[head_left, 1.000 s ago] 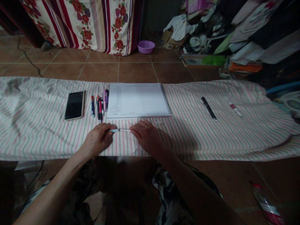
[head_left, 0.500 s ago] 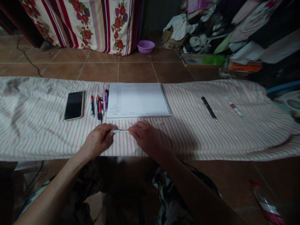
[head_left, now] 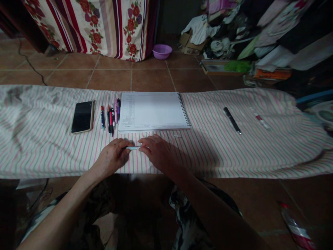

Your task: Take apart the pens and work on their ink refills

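Note:
My left hand (head_left: 112, 157) and my right hand (head_left: 158, 151) meet over the striped cloth (head_left: 234, 152), both pinching a thin light-blue pen (head_left: 133, 148) held level between them. Only a short piece of the pen shows between the fingertips. Just beyond the hands lies an open spiral notebook (head_left: 152, 111) with a blank white page. Several coloured pens (head_left: 111, 114) lie in a row to the notebook's left, and a black phone (head_left: 83, 116) lies further left.
A black pen (head_left: 231, 120) and a small white and red stick (head_left: 259, 118) lie on the cloth to the right. Brown floor tiles, a purple bowl (head_left: 162, 51), a flowered curtain and piles of clothes sit beyond. A plastic packet (head_left: 295, 225) lies on the floor at lower right.
My right hand has slid left along the pen toward my left hand, so less of the pen shows between them. Both hands have dropped slightly toward me.

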A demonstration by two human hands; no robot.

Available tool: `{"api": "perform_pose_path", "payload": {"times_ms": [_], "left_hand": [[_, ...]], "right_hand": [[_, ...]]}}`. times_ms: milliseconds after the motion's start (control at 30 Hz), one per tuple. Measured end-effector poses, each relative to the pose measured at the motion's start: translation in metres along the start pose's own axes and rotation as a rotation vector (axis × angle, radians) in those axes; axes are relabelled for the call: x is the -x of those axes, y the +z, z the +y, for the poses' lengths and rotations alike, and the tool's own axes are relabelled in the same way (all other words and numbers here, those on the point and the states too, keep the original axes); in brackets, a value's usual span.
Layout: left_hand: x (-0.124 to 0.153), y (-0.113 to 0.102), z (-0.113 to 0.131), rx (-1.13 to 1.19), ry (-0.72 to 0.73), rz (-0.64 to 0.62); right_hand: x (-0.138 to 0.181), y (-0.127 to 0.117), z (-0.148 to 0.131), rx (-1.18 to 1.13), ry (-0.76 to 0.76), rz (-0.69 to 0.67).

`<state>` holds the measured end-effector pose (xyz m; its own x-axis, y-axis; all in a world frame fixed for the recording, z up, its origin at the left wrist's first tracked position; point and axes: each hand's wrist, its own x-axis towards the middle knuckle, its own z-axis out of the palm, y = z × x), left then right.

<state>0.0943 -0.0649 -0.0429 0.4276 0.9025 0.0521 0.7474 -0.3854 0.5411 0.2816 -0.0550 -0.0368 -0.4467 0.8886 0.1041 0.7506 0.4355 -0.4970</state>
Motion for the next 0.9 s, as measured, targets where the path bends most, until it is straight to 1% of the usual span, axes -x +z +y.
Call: {"api": "perform_pose_path", "payload": {"times_ms": [233,333,433,567,733,900], "left_hand": [[-0.001,0.004,0.001,0.056,-0.016,0.036],[0.000,0.004,0.000,0.088,-0.051,0.028],[0.001,0.003,-0.001,0.124,-0.089,0.018],[0.002,0.001,-0.004,0.142,-0.138,0.040],[0.001,0.000,-0.007,0.124,-0.160,0.071],[0.000,0.002,-0.006,0.110,-0.157,0.066]], "right_hand": [[-0.005,0.013,0.004,-0.034,-0.092,0.064],[-0.007,0.013,0.004,-0.050,-0.120,0.104],[-0.005,0.009,0.005,-0.070,-0.131,0.178],[0.001,0.001,0.013,-0.079,-0.053,0.235],[0.009,-0.001,0.025,-0.123,0.045,0.184],[0.012,0.004,0.026,-0.167,0.079,0.186]]}}
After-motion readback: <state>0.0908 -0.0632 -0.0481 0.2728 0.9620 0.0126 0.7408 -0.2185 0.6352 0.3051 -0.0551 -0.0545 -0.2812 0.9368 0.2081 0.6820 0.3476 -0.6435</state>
